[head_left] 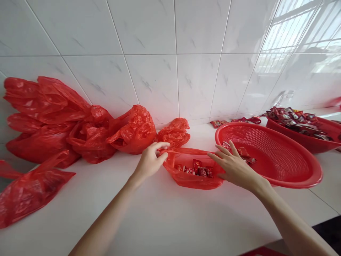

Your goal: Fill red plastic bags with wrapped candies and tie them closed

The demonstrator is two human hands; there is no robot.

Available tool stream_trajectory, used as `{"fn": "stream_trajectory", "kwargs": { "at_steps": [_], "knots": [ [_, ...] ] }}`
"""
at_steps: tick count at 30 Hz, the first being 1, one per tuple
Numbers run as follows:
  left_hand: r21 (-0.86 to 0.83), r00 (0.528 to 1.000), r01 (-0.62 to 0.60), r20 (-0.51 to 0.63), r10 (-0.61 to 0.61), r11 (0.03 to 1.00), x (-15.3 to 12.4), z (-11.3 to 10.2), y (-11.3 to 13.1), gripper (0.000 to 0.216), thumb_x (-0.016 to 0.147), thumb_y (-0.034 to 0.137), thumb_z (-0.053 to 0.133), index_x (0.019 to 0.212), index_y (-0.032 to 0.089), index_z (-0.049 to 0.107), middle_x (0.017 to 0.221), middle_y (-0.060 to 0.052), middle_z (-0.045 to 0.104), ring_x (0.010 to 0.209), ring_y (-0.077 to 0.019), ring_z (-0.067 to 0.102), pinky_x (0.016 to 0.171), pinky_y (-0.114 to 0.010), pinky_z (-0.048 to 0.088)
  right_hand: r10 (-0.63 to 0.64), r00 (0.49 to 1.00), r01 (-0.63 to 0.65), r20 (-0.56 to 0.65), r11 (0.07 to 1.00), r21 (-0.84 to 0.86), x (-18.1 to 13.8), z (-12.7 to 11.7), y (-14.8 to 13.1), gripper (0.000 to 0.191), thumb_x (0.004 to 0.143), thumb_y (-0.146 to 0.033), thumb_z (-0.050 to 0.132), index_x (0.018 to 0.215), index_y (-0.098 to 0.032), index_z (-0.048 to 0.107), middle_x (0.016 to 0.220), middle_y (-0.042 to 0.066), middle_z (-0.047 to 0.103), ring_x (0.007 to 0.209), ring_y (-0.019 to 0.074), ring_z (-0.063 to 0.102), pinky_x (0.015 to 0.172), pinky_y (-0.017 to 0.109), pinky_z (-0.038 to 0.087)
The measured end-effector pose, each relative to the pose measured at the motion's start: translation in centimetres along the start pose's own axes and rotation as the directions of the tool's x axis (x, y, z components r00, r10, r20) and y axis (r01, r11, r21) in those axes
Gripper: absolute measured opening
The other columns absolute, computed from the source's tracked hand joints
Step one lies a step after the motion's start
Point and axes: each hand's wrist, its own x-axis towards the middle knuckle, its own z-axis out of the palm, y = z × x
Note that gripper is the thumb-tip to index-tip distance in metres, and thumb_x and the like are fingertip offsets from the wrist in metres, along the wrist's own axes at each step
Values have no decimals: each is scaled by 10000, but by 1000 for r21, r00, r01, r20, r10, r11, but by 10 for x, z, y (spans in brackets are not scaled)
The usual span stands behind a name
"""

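"Report, largest item first."

"White tiled wall (149, 81); beneath it, a white worktop (149, 220). At left stand bulging red bags (92, 145), contents indistinct. I judge those finished."

"Containers?"

"A perforated red basket (317, 179) at right, mostly bare inside. Beyond it, a second basket (287, 140), heaped with wrapped goods (295, 117). I judge that heap outstanding."

"The item in hand?"

"One open red bag (193, 184), on the worktop between the bulging bags and the perforated basket. Unclosed; in my judgement under way, with closing left to do."

"Hands?"

"The left hand (151, 158) pinches its rim at the left. The right hand (234, 165) is spread, fingers against its right edge; firm grip unconfirmed."

"Smallest items?"

"Several red packets (198, 169) lie in the open bag; a few loose packets (243, 153) are in the perforated basket."
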Motion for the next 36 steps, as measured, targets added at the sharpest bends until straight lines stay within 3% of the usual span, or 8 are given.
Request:
{"fn": "stream_trajectory", "kwargs": {
  "at_steps": [3,6,10,14,19,23,27,36],
  "knots": [
    [-123,996,56,-56,-63,991,7,-19,13,360,732,300,630,1056,174,723,1135,-81,722,705,-162,666,660,-307,560,19,1000,-19,12,1000,16,2,-3,5,474,773,21,490,1132,-216,688,939,104,759,1276,352,581,1137,711,255],
    [-233,989,56,-119,-85,971,11,-36,32,311,697,304,698,975,172,742,914,-51,743,592,-138,613,576,-273,513,128,989,-110,-72,971,212,10,-25,16,353,832,-49,487,1005,-228,738,939,82,770,975,297,719,970,543,506],
    [-379,956,-107,-294,-10,919,17,-55,62,151,658,224,759,804,189,753,767,-4,700,597,-109,592,613,-245,507,510,833,-269,-214,712,649,24,-70,26,254,818,-198,612,1035,-200,746,837,63,751,670,224,706,564,326,547],
    [-443,941,-241,-325,96,863,24,-65,90,147,652,168,763,795,197,768,783,0,692,604,-93,581,604,-236,496,507,851,-85,-138,392,916,36,-109,25,260,713,-253,785,966,-205,759,880,55,754,492,118,598,461,285,509],
    [-368,936,-324,-257,239,872,22,-58,118,158,710,212,776,864,179,768,896,-34,721,703,-129,633,629,-258,519,397,886,145,-241,256,956,50,-134,8,267,701,-303,847,928,-191,763,857,52,741,642,157,683,605,311,579],
    [-238,917,-396,-146,371,887,15,-40,140,295,733,274,804,1008,190,734,1028,-42,714,810,-164,672,729,-297,567,307,883,272,-355,282,920,57,-145,-18,310,781,-387,811,996,-176,740,901,60,728,780,199,728,706,341,599],
    [-104,895,-438,-139,423,893,12,-23,157,452,719,269,839,1135,234,666,947,-11,701,744,-153,669,681,-290,569,245,851,349,-464,395,850,62,-150,-39,383,800,-470,787,1063,-203,707,1005,54,720,816,197,715,654,315,581],
    [89,853,-495,-140,503,864,23,-8,163,111,819,151,691,923,192,688,831,-10,710,715,-148,654,638,-273,530,178,742,429,-646,613,663,61,-144,-42,405,828,-406,761,1191,-254,666,1239,54,655,935,231,702,723,358,611]
  ]
}}
